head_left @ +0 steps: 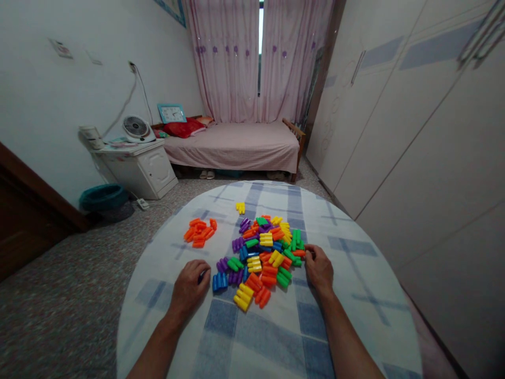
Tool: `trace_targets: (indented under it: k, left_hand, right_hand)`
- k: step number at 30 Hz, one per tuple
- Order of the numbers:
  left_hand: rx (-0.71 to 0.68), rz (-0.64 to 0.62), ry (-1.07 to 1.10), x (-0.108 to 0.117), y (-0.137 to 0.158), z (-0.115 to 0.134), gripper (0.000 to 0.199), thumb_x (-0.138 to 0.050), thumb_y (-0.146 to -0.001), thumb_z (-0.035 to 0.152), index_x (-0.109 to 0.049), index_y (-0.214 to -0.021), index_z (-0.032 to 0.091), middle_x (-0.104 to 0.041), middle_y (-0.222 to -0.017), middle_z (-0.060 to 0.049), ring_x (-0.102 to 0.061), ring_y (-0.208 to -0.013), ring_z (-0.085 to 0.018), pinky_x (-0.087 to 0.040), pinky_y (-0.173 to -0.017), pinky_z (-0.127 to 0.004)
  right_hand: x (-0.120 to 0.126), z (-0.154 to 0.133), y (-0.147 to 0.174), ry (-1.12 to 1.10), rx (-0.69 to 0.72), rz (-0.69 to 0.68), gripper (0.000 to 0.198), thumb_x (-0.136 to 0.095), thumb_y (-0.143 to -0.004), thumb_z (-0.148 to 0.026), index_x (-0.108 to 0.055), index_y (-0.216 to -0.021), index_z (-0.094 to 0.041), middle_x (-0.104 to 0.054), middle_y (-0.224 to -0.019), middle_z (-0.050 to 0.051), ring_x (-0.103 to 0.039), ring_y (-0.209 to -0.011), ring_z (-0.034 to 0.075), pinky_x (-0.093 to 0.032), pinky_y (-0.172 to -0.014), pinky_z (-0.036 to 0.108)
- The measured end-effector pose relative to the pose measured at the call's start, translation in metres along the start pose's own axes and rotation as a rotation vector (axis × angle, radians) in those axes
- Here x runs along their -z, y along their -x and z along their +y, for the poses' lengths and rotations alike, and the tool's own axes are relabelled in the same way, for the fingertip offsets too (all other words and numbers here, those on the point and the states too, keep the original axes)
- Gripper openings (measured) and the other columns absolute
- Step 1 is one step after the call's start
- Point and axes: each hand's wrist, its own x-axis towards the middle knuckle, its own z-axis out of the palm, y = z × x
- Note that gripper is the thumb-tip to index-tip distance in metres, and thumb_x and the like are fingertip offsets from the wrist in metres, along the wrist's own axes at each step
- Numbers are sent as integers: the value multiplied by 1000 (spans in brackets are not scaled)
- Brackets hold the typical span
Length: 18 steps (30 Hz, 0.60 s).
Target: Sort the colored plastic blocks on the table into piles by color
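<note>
A heap of plastic building blocks point(266, 240), shaped like joined tubes in yellow, orange, green, purple and blue, lies on the round table point(272, 347). At the heap's right edge, my right hand point(319, 267) has its fingertips closed on the end of an orange block point(299, 253). My left hand point(191, 283) rests on the cloth left of the heap, fingers curled, close to a blue block point(220, 282). Something dark shows between its thumb and fingers, too small to name. A separate pile of orange blocks point(200, 232) sits beyond my left hand.
One yellow block point(240, 208) lies apart, toward the table's far side. Past the table are a bed point(244, 145), a white cabinet point(152, 168) with a fan point(137, 128), and a trash bin point(104, 197). Wardrobe doors point(394, 158) line the right side.
</note>
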Motion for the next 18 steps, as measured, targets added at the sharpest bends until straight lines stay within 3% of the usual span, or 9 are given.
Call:
trace_targets:
  k: [9, 13, 18]
  left_hand:
    - [128, 103, 169, 0, -1, -9, 18, -50, -83, 31, -64, -87, 21, -64, -99, -6, -60, -96, -20, -48, -88, -35]
    - [217, 120, 300, 4, -1, -4, 21, -48, -86, 33, -64, -89, 20, -64, -96, -5, -61, -94, -19, -49, -86, -34]
    - [385, 275, 332, 8, -15, -21, 27, -45, -87, 36, -60, -103, 20, -57, -109, -8, -57, -108, -22, -48, -91, -40]
  right_hand:
    - [-3, -5, 2, -29, 160, -39, 42, -39, -81, -37, -57, -114, -18, -59, -118, 8, -52, -109, 21, -39, -94, 35]
    - [0, -5, 2, 2, 116, -61, 43, -38, -80, -41, -59, -110, -17, -61, -111, 8, -57, -97, 21, -42, -86, 33]
    - [0, -3, 0, 63, 80, -70, 44, -36, -79, -41, -61, -108, -18, -62, -109, 8, -59, -94, 22, -44, -81, 33]
